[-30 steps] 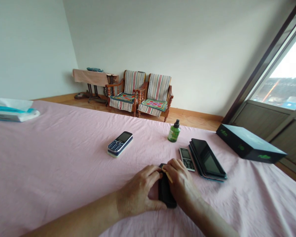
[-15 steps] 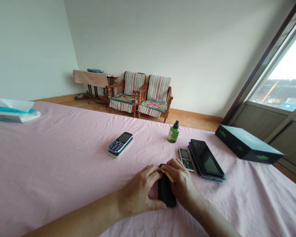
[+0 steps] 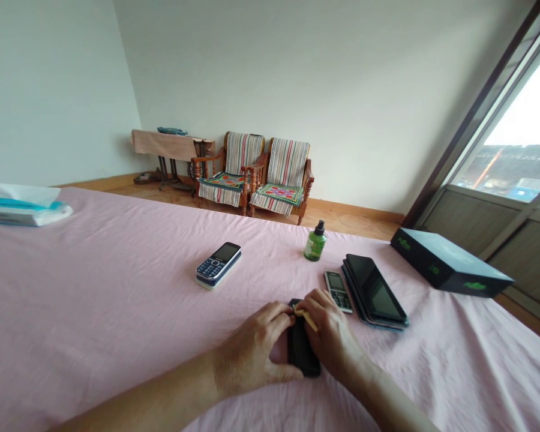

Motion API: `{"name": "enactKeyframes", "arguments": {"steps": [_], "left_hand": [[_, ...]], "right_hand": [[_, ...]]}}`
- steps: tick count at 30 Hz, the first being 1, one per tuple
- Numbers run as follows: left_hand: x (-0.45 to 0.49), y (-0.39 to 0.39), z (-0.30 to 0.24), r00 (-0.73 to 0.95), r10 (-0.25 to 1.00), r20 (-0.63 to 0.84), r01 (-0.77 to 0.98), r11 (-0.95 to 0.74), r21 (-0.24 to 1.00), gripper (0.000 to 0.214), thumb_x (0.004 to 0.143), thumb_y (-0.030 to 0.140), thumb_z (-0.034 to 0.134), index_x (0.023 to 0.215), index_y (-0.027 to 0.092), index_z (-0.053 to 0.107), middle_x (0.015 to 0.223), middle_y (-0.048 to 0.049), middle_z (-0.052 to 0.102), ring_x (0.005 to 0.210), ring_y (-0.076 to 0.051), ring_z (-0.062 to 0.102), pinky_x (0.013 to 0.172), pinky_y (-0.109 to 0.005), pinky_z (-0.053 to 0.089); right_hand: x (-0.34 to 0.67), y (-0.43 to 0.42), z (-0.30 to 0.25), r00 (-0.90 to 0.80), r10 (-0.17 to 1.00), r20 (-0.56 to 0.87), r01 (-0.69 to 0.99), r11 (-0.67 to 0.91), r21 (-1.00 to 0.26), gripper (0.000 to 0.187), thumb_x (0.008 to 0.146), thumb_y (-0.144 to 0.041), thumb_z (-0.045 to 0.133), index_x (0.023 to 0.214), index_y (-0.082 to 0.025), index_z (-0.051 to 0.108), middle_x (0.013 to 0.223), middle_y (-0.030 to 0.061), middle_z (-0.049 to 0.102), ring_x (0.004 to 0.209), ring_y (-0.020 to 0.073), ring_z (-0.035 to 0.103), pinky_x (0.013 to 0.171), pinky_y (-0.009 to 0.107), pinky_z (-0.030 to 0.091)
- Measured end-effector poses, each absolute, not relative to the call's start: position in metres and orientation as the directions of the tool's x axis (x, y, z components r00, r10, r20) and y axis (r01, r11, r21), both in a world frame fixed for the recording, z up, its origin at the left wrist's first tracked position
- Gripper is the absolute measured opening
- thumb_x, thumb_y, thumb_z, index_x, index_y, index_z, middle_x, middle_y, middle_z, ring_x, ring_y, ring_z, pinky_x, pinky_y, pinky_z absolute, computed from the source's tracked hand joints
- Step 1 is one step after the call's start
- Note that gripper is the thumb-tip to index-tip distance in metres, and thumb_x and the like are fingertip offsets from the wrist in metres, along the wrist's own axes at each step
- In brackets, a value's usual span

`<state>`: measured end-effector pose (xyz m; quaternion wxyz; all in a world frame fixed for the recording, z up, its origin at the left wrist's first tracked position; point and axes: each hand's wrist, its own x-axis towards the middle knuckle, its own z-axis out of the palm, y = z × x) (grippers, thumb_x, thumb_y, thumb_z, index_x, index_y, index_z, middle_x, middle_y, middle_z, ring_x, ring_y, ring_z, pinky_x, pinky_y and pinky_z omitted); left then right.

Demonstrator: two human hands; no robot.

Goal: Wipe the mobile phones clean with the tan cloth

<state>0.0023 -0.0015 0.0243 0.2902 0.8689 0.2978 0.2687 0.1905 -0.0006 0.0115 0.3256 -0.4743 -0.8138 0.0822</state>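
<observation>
Two wooden armchairs (image 3: pixel 282 183) beside a cloth-draped table (image 3: pixel 164 144)

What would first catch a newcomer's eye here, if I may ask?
Probably the bare left hand and bare right hand, at lower centre, on a flat black oblong device, the right holding a yellow strip. Beyond them stands a green bottle with a black top. Striped-covered wooden armchairs stand near the far wall.

I look down from the head, close behind left hand (image 3: pixel 254 351) and right hand (image 3: pixel 335 333), toward the wall (image 3: pixel 270 72) beyond them.
</observation>
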Motion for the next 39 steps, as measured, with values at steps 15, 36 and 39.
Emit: {"name": "enactKeyframes", "arguments": {"steps": [15, 36, 39], "left_hand": [[0.003, -0.001, 0.023, 0.672, 0.677, 0.3, 0.377, -0.661, 0.649, 0.065, 0.062, 0.024, 0.085, 0.119, 0.018, 0.057, 0.122, -0.0079, 0.055, 0.114, -0.025, 0.051, 0.104, -0.035, 0.041], [0.005, -0.001, 0.025, 0.678, 0.674, 0.294, 0.407, -0.677, 0.613, 0.065, 0.063, 0.029, 0.086, 0.12, 0.015, 0.057, 0.122, -0.0099, 0.056, 0.115, -0.025, 0.051, 0.104, -0.036, 0.041], [0.005, -0.001, 0.023, 0.673, 0.673, 0.307, 0.413, -0.686, 0.599, 0.068, 0.062, 0.03, 0.086, 0.121, 0.014, 0.056, 0.127, -0.0117, 0.055, 0.118, -0.027, 0.051, 0.106, -0.038, 0.04]], "right_hand": [[0.187, 0.0, 0.008, -0.328, 0.834, 0.443, 0.747, 0.516, -0.419, 0.02, 0.087, -0.003, 0.051, 0.088, -0.017, 0.065, 0.088, 0.0066, 0.056, 0.083, 0.0206, 0.049, 0.074, 0.032, 0.044], [0.187, 0.007, 0.011, -0.286, 0.859, 0.425, 0.75, 0.477, -0.458, 0.021, 0.088, -0.005, 0.051, 0.083, -0.019, 0.066, 0.091, 0.0064, 0.057, 0.088, 0.0206, 0.051, 0.075, 0.03, 0.042], [0.194, 0.009, 0.009, -0.222, 0.893, 0.392, 0.784, 0.403, -0.472, 0.022, 0.087, -0.005, 0.05, 0.082, -0.018, 0.066, 0.086, 0.0056, 0.057, 0.083, 0.0191, 0.053, 0.072, 0.028, 0.041]]}}
